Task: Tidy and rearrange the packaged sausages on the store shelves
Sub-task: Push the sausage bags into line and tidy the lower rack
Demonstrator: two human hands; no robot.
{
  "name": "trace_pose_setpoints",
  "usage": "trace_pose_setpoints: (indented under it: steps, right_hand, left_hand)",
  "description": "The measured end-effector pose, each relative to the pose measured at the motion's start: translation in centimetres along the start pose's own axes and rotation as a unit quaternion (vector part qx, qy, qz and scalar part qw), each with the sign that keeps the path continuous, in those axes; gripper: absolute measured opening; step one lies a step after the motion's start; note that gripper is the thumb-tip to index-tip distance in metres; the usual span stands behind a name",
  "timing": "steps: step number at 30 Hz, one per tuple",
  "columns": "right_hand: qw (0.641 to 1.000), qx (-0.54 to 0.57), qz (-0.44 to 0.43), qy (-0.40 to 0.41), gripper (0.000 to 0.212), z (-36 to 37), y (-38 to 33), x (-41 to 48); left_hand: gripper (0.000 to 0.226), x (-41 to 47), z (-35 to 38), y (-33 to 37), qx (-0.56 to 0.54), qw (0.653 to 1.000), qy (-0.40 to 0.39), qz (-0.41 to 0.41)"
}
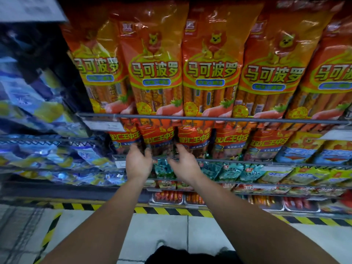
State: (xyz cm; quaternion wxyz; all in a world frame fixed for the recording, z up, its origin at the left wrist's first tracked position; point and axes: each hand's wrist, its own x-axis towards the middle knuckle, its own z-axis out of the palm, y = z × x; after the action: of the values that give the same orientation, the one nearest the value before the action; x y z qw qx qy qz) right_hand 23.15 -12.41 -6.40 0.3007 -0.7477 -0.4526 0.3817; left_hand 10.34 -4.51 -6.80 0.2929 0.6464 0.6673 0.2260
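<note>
Red plastic sausage pack with yellow lettering (159, 140) stands upright in the second-tier row of a shop shelf, caught between a person's two hands. The left hand (139, 161) curls its fingers (147, 150) round the pack's left edge. The right hand (183, 163) hooks its own fingers into the gap at the right edge, so the pack is gripped from both sides, seemingly to square it up with its row. Blur hides how firm the grip is.

Neighbouring red packs (231, 140) stand shoulder to shoulder to the right, faces forward, kept from tipping by a grey wire rail (247, 162) running across their lower ends. Directly above, tall orange sausage bags with a lion emblem (210, 63) lean in a tight overlapping rank behind an upper wire rail (209, 118), which carries a white price tag (103, 126).

Below the hands lie teal packets (164, 169), and lower still metal trays of loose red sausages (167, 197). Blue-and-yellow bags (38, 111) fill the bay at left. Yellow-and-black hazard striping (171, 210) marks the floor at the shelf's foot.
</note>
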Motion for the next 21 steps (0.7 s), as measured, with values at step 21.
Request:
trace_pose_setpoints:
  steps: [21]
  right_hand:
    - [0.975, -0.048, 0.086, 0.2, 0.023, 5.2, -2.0, 4.3]
  left_hand:
    - [0.028, 3.0, -1.0, -1.2, 0.006, 0.992, -0.094, 0.088]
